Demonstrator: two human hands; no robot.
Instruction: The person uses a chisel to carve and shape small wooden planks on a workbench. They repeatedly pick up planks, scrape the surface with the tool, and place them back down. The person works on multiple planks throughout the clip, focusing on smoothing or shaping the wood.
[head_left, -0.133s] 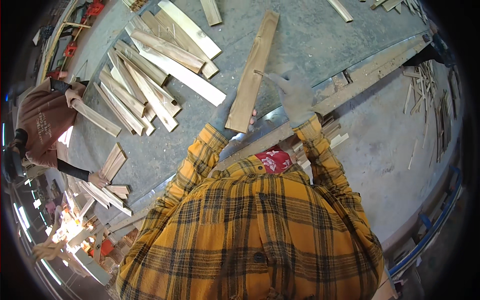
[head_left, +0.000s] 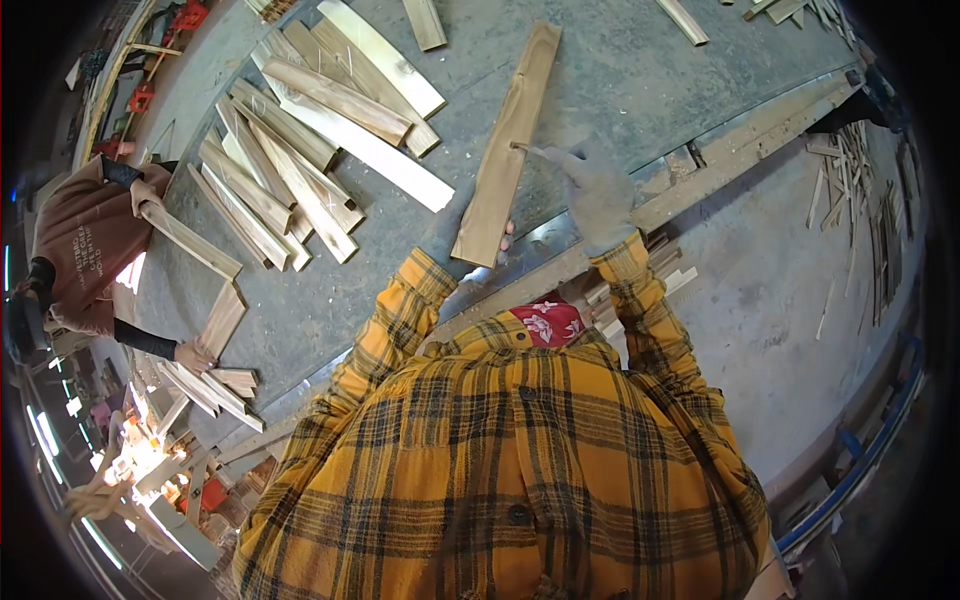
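Observation:
A long brown wooden board [head_left: 507, 145] slants away from me over the metal-topped table, held near its close end by my left hand [head_left: 447, 235]. That hand wears a grey glove and is closed round the board, with fingertips showing at its right edge. My right hand [head_left: 592, 190], also in a grey glove and slightly blurred, is at the board's right side. Its fingers are bunched toward a thin pale tip that reaches the board by a small dark spot; whether this is a fingertip or a slim tool I cannot make out.
Several loose boards [head_left: 385, 165] lie fanned out on the table [head_left: 480, 80] to the left. A co-worker [head_left: 95, 245] at the far left handles other boards [head_left: 190, 240]. The table's edge [head_left: 740, 165] runs beside my right hand, with wood strips [head_left: 850, 180] on the floor beyond.
My right hand and the board have shifted very slightly to the right. At the left, the co-worker's lower hand and a board under it have moved a little.

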